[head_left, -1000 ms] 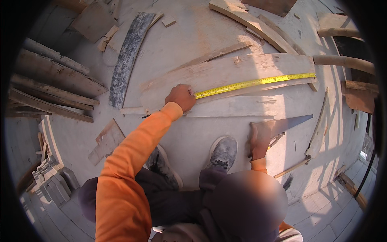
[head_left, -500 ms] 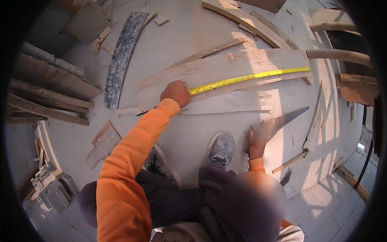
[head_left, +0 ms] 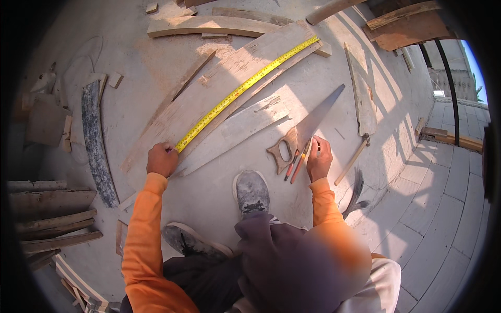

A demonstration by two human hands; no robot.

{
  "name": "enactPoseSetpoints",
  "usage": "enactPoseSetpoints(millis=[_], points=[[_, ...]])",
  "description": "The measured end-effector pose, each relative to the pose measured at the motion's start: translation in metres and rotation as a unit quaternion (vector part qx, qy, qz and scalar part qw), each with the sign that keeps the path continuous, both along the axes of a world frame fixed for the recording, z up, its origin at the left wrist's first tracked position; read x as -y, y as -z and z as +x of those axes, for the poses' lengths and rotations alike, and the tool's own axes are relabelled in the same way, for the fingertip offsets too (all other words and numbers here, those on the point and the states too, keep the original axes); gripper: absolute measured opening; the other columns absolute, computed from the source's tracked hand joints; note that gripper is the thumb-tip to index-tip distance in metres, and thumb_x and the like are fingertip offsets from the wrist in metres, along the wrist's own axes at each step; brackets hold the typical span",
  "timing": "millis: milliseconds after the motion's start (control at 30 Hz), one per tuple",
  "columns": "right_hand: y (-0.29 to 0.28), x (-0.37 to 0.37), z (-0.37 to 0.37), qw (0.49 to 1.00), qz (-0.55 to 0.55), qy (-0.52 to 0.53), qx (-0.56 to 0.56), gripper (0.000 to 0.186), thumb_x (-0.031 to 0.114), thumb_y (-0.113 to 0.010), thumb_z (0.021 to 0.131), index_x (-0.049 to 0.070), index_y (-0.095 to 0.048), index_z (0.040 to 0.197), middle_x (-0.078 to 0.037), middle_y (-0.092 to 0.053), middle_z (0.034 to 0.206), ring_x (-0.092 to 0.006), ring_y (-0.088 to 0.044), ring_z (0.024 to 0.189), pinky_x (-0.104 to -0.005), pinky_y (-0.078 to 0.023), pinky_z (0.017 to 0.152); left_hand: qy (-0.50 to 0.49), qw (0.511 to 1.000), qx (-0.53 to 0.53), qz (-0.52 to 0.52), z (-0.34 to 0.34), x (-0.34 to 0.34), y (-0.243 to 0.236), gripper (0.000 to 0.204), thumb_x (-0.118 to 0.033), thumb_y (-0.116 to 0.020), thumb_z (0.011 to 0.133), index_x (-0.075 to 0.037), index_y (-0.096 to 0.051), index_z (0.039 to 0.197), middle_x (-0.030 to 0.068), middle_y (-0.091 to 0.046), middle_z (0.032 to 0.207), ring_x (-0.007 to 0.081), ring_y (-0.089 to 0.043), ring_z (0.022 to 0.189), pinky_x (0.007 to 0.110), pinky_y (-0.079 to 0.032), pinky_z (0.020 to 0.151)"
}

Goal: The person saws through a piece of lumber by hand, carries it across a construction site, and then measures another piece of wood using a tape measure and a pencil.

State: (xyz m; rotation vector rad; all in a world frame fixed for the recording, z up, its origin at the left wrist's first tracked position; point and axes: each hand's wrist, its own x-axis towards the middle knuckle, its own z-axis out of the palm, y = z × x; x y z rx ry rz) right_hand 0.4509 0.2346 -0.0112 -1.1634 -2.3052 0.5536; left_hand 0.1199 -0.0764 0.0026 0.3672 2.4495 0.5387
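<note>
A yellow tape measure point(head_left: 242, 88) stretches along a wide wooden board point(head_left: 224, 73) on the floor, its far end at the board's upper right end. My left hand point(head_left: 163, 159) is closed around the near end of the tape, at the board's lower edge. To the right lies a handsaw point(head_left: 313, 115) with a wooden handle, its blade pointing up and away. Red-handled pliers point(head_left: 296, 166) rest against the saw beside its handle. Right next to them is my right hand point(head_left: 319, 159), fingers pinched together; what they hold, if anything, is too small to name.
A pale board point(head_left: 235, 136) lies between the tape and my shoes. Further right are a narrow plank point(head_left: 361, 88) and a hammer point(head_left: 353, 160). A dark, paint-stained board point(head_left: 96, 143) and stacked planks point(head_left: 55, 214) lie left. A curved timber point(head_left: 209, 25) lies beyond the wide board.
My view has turned to the right. My right hand, earlier at the saw's handle, is now beside the saw and pliers. My left hand still grips the tape.
</note>
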Motion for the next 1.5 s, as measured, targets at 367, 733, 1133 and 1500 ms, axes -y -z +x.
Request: enactPoseSetpoints(millis=[367, 733, 1133, 1500], points=[[0.066, -0.119, 0.097, 0.953, 0.118, 0.135, 0.245, 0.018, 0.019, -0.062, 0.095, 0.013, -0.072, 0.108, -0.009, -0.068, 0.110, -0.0328, -0.060, 0.104, -0.0468, -0.047, 0.089, -0.002, 1.000, 0.018, 0.021, 0.004, -0.001, -0.005, 0.021, -0.017, -0.070, 0.080, 0.000, -0.076, 0.091, 0.0215, -0.072, 0.084, 0.0334, -0.070, 0.075, 0.038, -0.053, 0.073], [0.002, -0.057, 0.007, 0.992, -0.037, 0.118, -0.040, 0.020, 0.014, -0.059, 0.097, 0.002, -0.064, 0.112, -0.011, -0.067, 0.093, -0.0222, -0.064, 0.083, -0.0358, -0.051, 0.080, 0.018, 1.000, 0.022, 0.003, 0.013, 0.002, -0.006, 0.023, -0.019, -0.070, 0.080, 0.000, -0.075, 0.090, 0.0225, -0.070, 0.081, 0.0358, -0.067, 0.072, 0.040, -0.053, 0.073], [-0.040, 0.086, -0.082, 0.904, -0.360, -0.182, -0.140, 0.022, 0.002, -0.056, 0.098, -0.001, -0.064, 0.119, -0.006, -0.061, 0.098, -0.0119, -0.063, 0.085, -0.0244, -0.052, 0.077, -0.022, 0.993, 0.101, -0.056, 0.018, -0.009, -0.005, 0.024, -0.022, -0.063, 0.084, -0.010, -0.078, 0.099, 0.0169, -0.074, 0.096, 0.0339, -0.072, 0.088, 0.042, -0.057, 0.082], [-0.037, 0.109, -0.146, 0.797, -0.490, -0.316, -0.159, 0.025, 0.002, -0.063, 0.097, -0.004, -0.063, 0.122, -0.009, -0.063, 0.105, -0.0146, -0.066, 0.090, -0.0260, -0.055, 0.083, -0.032, 0.988, 0.069, -0.136, 0.028, -0.023, -0.031, 0.029, -0.020, -0.064, 0.087, -0.005, -0.068, 0.112, 0.0164, -0.068, 0.115, 0.0332, -0.065, 0.110, 0.044, -0.054, 0.093]])
